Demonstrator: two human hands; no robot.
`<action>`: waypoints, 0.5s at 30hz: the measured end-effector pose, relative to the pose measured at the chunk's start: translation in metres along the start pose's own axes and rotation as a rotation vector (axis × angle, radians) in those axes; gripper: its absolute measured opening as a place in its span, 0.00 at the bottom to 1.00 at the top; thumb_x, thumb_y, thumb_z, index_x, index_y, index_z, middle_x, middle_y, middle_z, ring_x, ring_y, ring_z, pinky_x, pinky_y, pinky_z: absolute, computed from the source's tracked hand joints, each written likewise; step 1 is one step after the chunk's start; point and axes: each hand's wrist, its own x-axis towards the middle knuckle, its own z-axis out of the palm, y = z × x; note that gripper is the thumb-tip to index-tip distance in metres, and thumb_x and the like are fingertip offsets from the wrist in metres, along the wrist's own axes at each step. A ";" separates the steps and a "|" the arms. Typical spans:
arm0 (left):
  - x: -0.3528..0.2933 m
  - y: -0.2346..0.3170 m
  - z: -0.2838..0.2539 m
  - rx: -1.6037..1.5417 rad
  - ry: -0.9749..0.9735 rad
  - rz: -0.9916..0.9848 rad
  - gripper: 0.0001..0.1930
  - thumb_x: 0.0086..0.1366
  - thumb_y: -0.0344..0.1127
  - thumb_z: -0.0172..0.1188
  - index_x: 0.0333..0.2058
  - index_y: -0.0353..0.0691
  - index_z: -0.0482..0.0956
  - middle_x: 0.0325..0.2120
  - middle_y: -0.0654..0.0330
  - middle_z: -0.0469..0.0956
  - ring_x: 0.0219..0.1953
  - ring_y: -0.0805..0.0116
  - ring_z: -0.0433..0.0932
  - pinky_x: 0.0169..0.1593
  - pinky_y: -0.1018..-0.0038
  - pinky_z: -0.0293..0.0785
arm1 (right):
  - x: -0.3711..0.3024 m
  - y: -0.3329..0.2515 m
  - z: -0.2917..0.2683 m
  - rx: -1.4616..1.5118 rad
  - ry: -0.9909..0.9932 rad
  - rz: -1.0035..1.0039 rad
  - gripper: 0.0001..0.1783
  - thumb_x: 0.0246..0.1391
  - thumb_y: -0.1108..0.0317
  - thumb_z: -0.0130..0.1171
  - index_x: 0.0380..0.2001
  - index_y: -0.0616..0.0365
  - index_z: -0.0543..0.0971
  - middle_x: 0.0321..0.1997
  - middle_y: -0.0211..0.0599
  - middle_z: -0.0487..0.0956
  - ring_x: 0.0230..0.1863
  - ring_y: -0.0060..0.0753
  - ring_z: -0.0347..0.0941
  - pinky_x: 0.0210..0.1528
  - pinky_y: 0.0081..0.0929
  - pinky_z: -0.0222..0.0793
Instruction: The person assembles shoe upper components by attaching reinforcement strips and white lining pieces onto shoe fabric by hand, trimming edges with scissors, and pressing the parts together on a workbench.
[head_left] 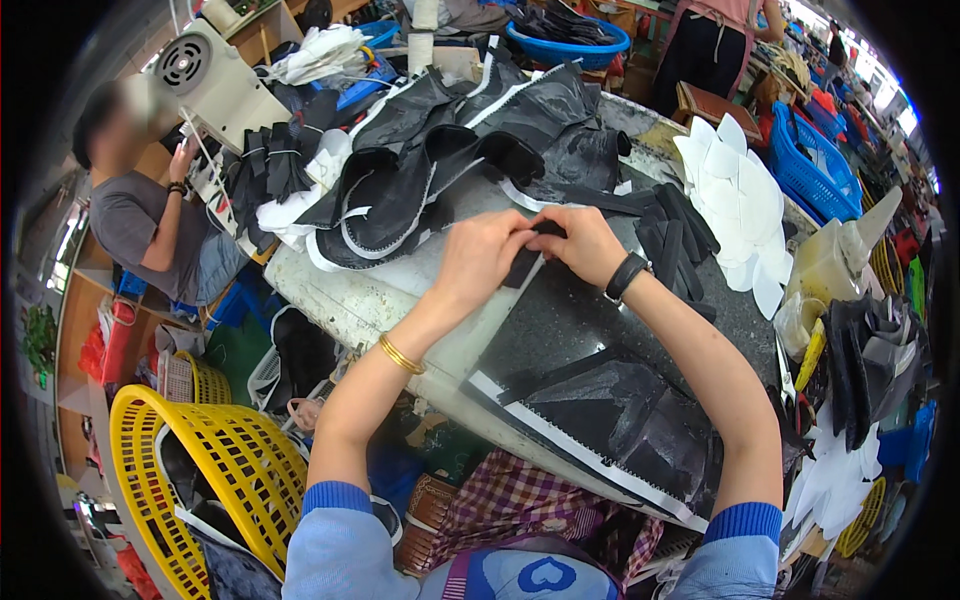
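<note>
Both hands meet above the middle of the table, with fingertips almost touching. My left hand pinches a short black strip, whose dark end hangs below the fingers. My right hand is closed on the same strip from the other side; fingers partly cover it. Close to my body lies a flat black shoe-upper-like piece with a white zigzag-edged border. More loose black strips are piled to the right of my right hand. Beyond my hands is a heap of curved black pieces edged in white.
A stack of white cut sheets lies at the table's far right. Right of the table stands a cloudy plastic bottle. A yellow basket stands at lower left. Another person sits at the left by a white machine.
</note>
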 end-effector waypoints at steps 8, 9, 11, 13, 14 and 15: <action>0.009 0.020 -0.030 0.157 0.071 0.149 0.03 0.54 0.25 0.58 0.28 0.34 0.74 0.23 0.54 0.74 0.26 0.59 0.73 0.30 0.70 0.69 | 0.005 -0.019 0.002 -0.102 0.102 -0.413 0.08 0.48 0.72 0.56 0.30 0.60 0.68 0.28 0.43 0.75 0.33 0.47 0.73 0.33 0.38 0.68; 0.009 0.018 -0.033 0.111 0.076 0.061 0.03 0.55 0.27 0.57 0.28 0.34 0.73 0.24 0.54 0.74 0.27 0.57 0.73 0.31 0.69 0.68 | 0.002 -0.027 0.001 -0.099 0.109 -0.405 0.08 0.48 0.72 0.56 0.30 0.60 0.68 0.28 0.43 0.75 0.33 0.47 0.73 0.33 0.38 0.68; 0.012 0.022 -0.039 -0.060 0.018 -0.194 0.05 0.59 0.28 0.54 0.29 0.34 0.69 0.22 0.53 0.73 0.23 0.59 0.71 0.28 0.70 0.66 | -0.007 -0.043 -0.002 0.114 0.042 -0.160 0.08 0.47 0.73 0.55 0.30 0.60 0.68 0.27 0.43 0.75 0.33 0.46 0.74 0.32 0.37 0.68; 0.018 0.035 -0.045 -0.088 -0.070 -0.245 0.05 0.59 0.28 0.54 0.29 0.33 0.69 0.20 0.54 0.71 0.21 0.62 0.69 0.27 0.71 0.65 | -0.003 -0.023 -0.004 -0.165 0.180 -0.345 0.09 0.46 0.76 0.55 0.33 0.61 0.68 0.28 0.44 0.75 0.33 0.47 0.74 0.33 0.36 0.69; 0.023 0.044 -0.047 -0.117 -0.154 -0.290 0.05 0.59 0.29 0.54 0.29 0.33 0.69 0.19 0.55 0.70 0.19 0.65 0.67 0.26 0.72 0.63 | 0.000 -0.009 -0.007 -0.456 0.315 -0.528 0.12 0.45 0.79 0.54 0.36 0.62 0.68 0.28 0.45 0.76 0.32 0.49 0.74 0.33 0.36 0.69; 0.022 0.057 -0.051 -0.108 -0.105 -0.192 0.04 0.59 0.27 0.54 0.28 0.33 0.68 0.16 0.57 0.67 0.18 0.71 0.65 0.24 0.75 0.61 | -0.001 0.007 -0.013 -0.460 0.281 -0.499 0.16 0.45 0.78 0.54 0.39 0.63 0.67 0.29 0.45 0.76 0.33 0.50 0.73 0.35 0.38 0.69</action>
